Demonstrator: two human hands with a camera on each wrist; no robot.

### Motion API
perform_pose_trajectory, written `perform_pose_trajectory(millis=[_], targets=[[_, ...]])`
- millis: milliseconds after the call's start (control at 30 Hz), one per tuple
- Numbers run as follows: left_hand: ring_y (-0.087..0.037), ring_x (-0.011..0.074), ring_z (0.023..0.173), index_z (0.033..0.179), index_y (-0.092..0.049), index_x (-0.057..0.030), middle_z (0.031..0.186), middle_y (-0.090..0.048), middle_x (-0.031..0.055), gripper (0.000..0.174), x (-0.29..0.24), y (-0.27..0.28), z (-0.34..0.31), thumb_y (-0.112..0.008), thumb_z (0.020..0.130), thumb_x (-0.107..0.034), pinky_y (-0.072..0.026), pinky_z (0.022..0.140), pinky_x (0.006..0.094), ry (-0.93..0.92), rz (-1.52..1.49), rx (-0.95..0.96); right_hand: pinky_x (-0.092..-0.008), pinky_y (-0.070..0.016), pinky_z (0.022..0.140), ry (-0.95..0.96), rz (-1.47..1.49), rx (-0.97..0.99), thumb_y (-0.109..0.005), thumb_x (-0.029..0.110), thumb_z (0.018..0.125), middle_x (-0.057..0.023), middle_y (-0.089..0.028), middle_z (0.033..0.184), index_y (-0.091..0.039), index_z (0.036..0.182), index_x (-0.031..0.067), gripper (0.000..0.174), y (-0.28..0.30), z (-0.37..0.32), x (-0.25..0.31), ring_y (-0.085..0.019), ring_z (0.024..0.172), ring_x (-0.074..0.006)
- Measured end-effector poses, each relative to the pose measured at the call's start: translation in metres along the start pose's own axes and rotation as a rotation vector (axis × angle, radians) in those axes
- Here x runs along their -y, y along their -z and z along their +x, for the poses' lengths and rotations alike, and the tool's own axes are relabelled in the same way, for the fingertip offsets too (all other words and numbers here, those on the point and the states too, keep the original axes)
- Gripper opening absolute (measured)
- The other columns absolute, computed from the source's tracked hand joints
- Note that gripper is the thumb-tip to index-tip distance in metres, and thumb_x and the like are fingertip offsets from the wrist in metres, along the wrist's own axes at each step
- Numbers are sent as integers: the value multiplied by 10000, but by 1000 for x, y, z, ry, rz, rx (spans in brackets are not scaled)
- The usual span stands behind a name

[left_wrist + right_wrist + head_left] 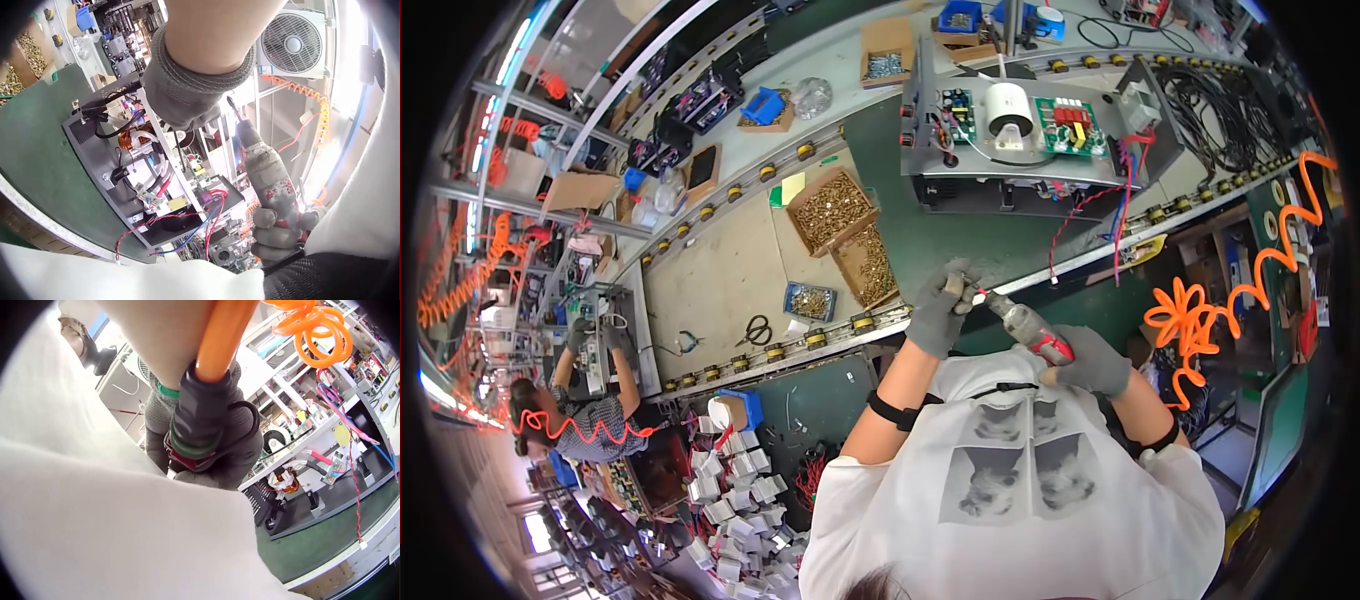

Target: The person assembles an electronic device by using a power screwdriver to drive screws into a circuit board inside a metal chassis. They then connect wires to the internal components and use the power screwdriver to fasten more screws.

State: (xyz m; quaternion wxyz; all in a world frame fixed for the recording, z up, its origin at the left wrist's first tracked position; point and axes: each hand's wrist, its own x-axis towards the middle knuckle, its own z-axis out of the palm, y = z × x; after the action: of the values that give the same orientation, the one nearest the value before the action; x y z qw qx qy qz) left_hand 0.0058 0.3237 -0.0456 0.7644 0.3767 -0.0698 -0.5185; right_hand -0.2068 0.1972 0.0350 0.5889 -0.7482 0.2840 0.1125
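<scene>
My gloved right hand [1094, 360] grips a grey-and-red air screwdriver [1028, 325], with an orange hose [224, 337] attached at its rear in the right wrist view. The driver's bit [232, 105] points toward my gloved left hand [937, 315], whose fingers are curled close to the tip. I cannot tell whether a small part sits between those fingers. Beyond both hands, on the green mat, stands an open metal chassis [1040, 165] with a white cylinder [1008, 105], circuit boards [1072, 127] and loose red and blue wires [1118, 215].
Cardboard boxes of brass-coloured screws [832, 212] and a blue tray [810, 301] lie left of the mat, near black scissors [756, 330]. A roller rail [815, 340] runs along the bench edge. An orange coiled hose [1255, 270] hangs at right. Another person [600, 425] works at far left.
</scene>
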Motion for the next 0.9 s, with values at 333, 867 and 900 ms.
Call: perform_pose_trajectory(millis=[333, 867, 900], targets=[[-385, 49, 604, 1106, -532, -20, 861, -591, 53, 274, -2, -5, -5, -547, 920, -220, -311, 537, 180, -2, 53, 25, -318, -418, 619, -57, 60, 39, -740, 318, 608, -84, -555, 728, -556, 865, 19, 435, 0, -4, -7, -518, 660, -171], [-427, 59, 594, 1169, -506, -55, 879, -581, 39, 336, 37, -29, 38, -480, 909, -265, -325, 488, 180, 322, 24, 131, -305, -427, 632, -30, 149, -150, -740, 304, 629, -78, -569, 776, -570, 929, 29, 441, 5, -34, -27, -537, 689, -164], [-472, 107, 660, 1181, -491, -47, 921, -550, 70, 440, 67, 6, 69, -533, 813, -286, -382, 580, 214, 382, 63, 343, -305, -427, 632, -38, 158, -173, -740, 304, 629, -78, -569, 776, -570, 929, 29, 441, 6, -41, -37, -537, 689, -164]])
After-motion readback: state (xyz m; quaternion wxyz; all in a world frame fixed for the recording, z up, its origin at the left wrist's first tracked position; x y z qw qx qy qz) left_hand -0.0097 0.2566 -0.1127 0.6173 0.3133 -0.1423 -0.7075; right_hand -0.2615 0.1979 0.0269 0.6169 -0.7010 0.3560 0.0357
